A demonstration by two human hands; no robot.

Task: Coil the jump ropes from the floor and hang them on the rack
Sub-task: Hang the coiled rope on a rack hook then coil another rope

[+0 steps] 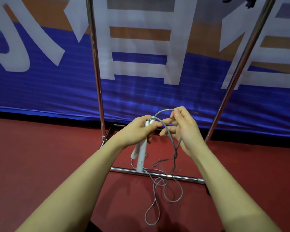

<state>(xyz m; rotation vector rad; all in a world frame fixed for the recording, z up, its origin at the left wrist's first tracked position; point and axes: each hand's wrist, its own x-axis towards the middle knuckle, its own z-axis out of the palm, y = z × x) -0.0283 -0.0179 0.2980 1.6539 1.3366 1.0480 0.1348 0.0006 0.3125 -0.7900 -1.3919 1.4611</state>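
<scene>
Left hand [140, 129] gripping both white handles [141, 156], right hand [182, 129] pinching a loop of grey rope [164, 193], slack trailing on red floor [49, 164] by the rack [97, 64]

Two bare forearms enter from the lower corners of the frame and meet near the centre, ending in the left hand [139, 129] and the right hand [182, 129]. No sleeve shows on either arm up to the frame's bottom edge. Wrists and fingers look bare, though a thin ring could be hidden. The visible fingernails seem short and unpainted.
</scene>
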